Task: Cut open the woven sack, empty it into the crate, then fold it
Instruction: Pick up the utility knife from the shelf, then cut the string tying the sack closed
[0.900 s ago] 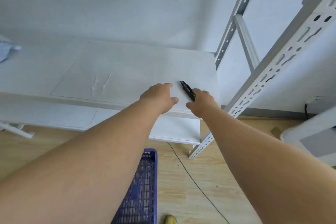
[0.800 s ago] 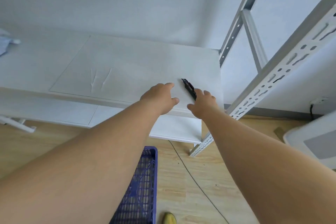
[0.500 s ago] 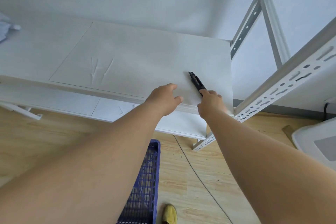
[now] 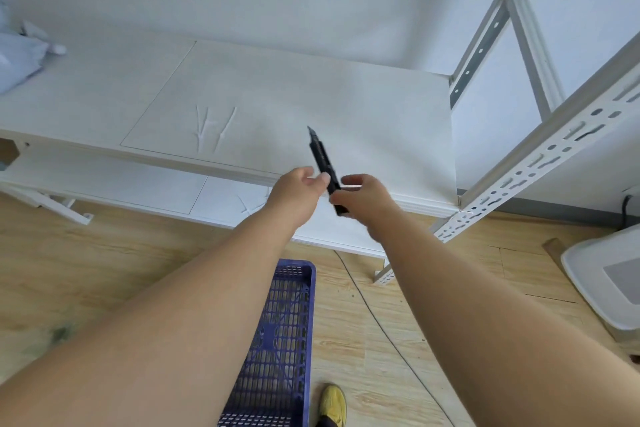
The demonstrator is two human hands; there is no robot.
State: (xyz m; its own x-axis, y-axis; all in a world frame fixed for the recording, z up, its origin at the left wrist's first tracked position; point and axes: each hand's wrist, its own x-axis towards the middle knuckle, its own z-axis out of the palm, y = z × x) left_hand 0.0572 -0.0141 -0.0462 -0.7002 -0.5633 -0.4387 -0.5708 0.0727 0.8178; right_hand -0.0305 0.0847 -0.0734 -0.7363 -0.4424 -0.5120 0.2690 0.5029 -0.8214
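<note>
A black utility knife (image 4: 322, 159) is held up over the front edge of the white shelf (image 4: 381, 121), its tip pointing up and away from me. My right hand (image 4: 363, 196) grips its lower end. My left hand (image 4: 299, 189) touches the knife's body with thumb and fingers. A blue plastic crate (image 4: 277, 340) stands on the floor below my arms. A pale bundle at the far left of the shelf (image 4: 20, 59) may be the sack; it is cut off by the frame edge.
The shelf belongs to a white metal rack with slotted uprights (image 4: 540, 163) on the right. A cable (image 4: 374, 319) runs over the wooden floor. A white device (image 4: 609, 284) sits at the right edge. A yellow shoe (image 4: 334, 404) shows beside the crate.
The knife lay on the shelf with my right hand on it. It is now lifted off the shelf, and my left hand has come over from the shelf edge onto it.
</note>
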